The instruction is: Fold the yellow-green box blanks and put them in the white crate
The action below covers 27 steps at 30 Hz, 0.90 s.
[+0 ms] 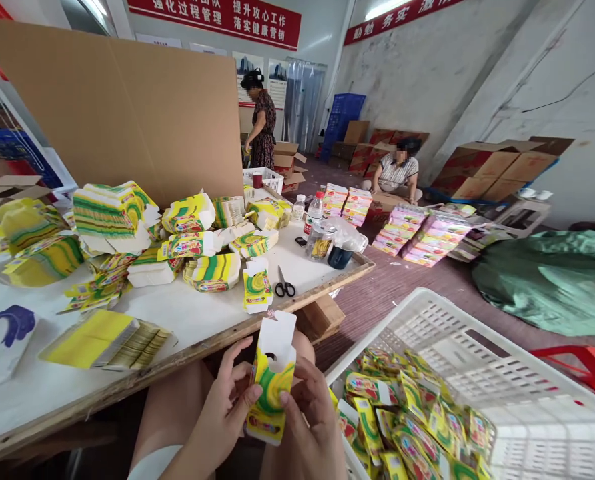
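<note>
Above my lap I hold a yellow and green printed carton with a white flap standing up at its top. My left hand grips its left edge, thumb across the front. On the opposite edge, my right hand pinches the carton with the thumb in front and the fingers behind. Just beyond, a similar carton lies near the table edge beside black-handled scissors. To my right stands a white plastic basket with many filled-looking yellow and green packs inside.
Bundles of flat cartons are heaped across the white table. Bottles and a dark cup stand at its right end. A large cardboard sheet rises behind. Two people work farther off, near stacked boxes.
</note>
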### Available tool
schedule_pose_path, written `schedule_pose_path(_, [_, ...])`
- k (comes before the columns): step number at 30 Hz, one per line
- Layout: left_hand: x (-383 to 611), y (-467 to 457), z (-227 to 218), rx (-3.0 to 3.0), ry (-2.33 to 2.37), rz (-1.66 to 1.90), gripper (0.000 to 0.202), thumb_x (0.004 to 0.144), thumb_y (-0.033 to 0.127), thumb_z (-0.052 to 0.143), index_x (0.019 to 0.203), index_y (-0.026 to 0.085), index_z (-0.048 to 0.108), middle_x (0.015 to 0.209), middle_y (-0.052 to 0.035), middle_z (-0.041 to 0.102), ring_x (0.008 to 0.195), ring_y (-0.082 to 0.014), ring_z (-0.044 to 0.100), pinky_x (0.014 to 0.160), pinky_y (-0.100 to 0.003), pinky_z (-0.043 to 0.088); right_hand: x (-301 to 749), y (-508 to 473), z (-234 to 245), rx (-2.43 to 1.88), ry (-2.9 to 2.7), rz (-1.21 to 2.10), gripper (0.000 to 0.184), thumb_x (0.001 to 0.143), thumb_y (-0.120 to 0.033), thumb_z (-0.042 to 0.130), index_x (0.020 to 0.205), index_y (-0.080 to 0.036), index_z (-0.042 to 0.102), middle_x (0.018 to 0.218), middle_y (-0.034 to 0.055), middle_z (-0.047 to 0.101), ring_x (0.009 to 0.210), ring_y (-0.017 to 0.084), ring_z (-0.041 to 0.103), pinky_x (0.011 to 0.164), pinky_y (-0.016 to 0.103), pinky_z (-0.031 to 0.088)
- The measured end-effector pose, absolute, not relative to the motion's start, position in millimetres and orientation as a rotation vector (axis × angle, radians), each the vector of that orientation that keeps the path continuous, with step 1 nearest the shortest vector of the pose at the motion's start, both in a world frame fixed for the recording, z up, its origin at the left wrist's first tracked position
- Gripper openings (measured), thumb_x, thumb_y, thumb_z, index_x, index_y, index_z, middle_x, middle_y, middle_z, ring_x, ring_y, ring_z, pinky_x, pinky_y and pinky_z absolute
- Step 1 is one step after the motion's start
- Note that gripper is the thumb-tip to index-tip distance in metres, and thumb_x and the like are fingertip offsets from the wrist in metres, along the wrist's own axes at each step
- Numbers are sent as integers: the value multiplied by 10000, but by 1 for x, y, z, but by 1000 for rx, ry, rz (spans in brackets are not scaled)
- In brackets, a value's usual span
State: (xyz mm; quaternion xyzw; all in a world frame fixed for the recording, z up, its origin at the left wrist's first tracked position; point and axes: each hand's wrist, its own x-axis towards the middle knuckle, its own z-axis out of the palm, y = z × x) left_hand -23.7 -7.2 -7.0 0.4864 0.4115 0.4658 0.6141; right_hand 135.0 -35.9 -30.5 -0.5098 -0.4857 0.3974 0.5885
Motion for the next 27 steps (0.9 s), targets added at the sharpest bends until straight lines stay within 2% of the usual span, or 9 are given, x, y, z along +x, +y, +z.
schedule_pose_path(3, [-33, -9, -2, 1187, 865, 948, 586, 948, 396, 576, 1466, 277, 331, 1289, -130, 654, 1116, -274, 658, 910, -352, 529, 140, -35, -25, -1098, -1187, 980, 426, 928, -351, 630, 1345, -288, 567, 1289, 108, 664, 1071, 265, 680, 868, 369, 580])
schedule_pose_path(7, [-38, -4, 2, 1220, 809, 869, 500, 931, 412, 602, 1381, 281, 429, 1224, -110, 687, 1097, -272, 654, 900, -349, 522, 149, -32, -17, -1066, -1282, 1037, 409, 949, -338, 600, 1352, -285, 556, 1279, 107, 666, 1065, 257, 680, 883, 359, 563])
schedule_pose_path(11, [-39, 0, 0, 1185, 799, 815, 423, 864, 406, 698, 1210, 259, 503, 955, -51, 736, 841, -212, 672, 746, -297, 522, 158, -29, -1, -1086, -1391, 1120, 290, 949, -324, 600, 1232, -261, 599, 1047, 67, 735, 879, 211, 701, 762, 285, 549])
schedule_pose_path(15, [-40, -3, 0, 1180, 764, 767, 286, 853, 368, 720, 1031, 237, 538, 822, -12, 690, 779, -173, 635, 694, -255, 487, 159, -26, 9, -1155, -1469, 1048, 122, 949, -313, 584, 920, -227, 666, 799, 16, 686, 703, 166, 634, 638, 234, 483])
schedule_pose_path(17, [-39, -5, 0, 1139, 736, 787, 403, 848, 358, 733, 1157, 265, 492, 875, -17, 698, 815, -179, 652, 747, -281, 498, 156, -24, 7, -1157, -1462, 972, 173, 941, -302, 589, 822, -217, 681, 784, 22, 676, 726, 171, 632, 661, 238, 481])
schedule_pose_path(20, [-38, -6, -2, 1054, 674, 795, 721, 854, 372, 727, 1409, 320, 269, 1042, -65, 712, 929, -221, 686, 834, -352, 517, 151, -22, 0, -1147, -1360, 946, 126, 922, -300, 616, 890, -226, 714, 839, 39, 711, 778, 185, 664, 696, 246, 510])
schedule_pose_path(21, [-38, -5, -2, 1064, 667, 777, 728, 861, 378, 718, 1428, 308, 266, 1077, -83, 712, 965, -234, 687, 853, -362, 517, 150, -22, -3, -1157, -1304, 935, 119, 912, -312, 632, 948, -233, 714, 872, 43, 724, 782, 186, 672, 697, 248, 521])
schedule_pose_path(23, [-39, -3, -5, 1124, 696, 741, 606, 874, 385, 699, 1381, 262, 391, 1107, -106, 715, 1008, -248, 685, 874, -358, 519, 151, -21, -7, -1207, -1199, 893, 202, 912, -363, 633, 1056, -241, 703, 909, 52, 736, 765, 187, 676, 679, 256, 532])
schedule_pose_path(27, [-39, 1, -8, 1268, 854, 773, 400, 886, 357, 682, 1248, 232, 565, 1160, -106, 714, 1009, -246, 690, 852, -327, 544, 157, -19, -6, -1280, -1214, 1048, 361, 938, -481, 550, 1035, -198, 751, 677, 23, 664, 569, 161, 592, 537, 256, 481])
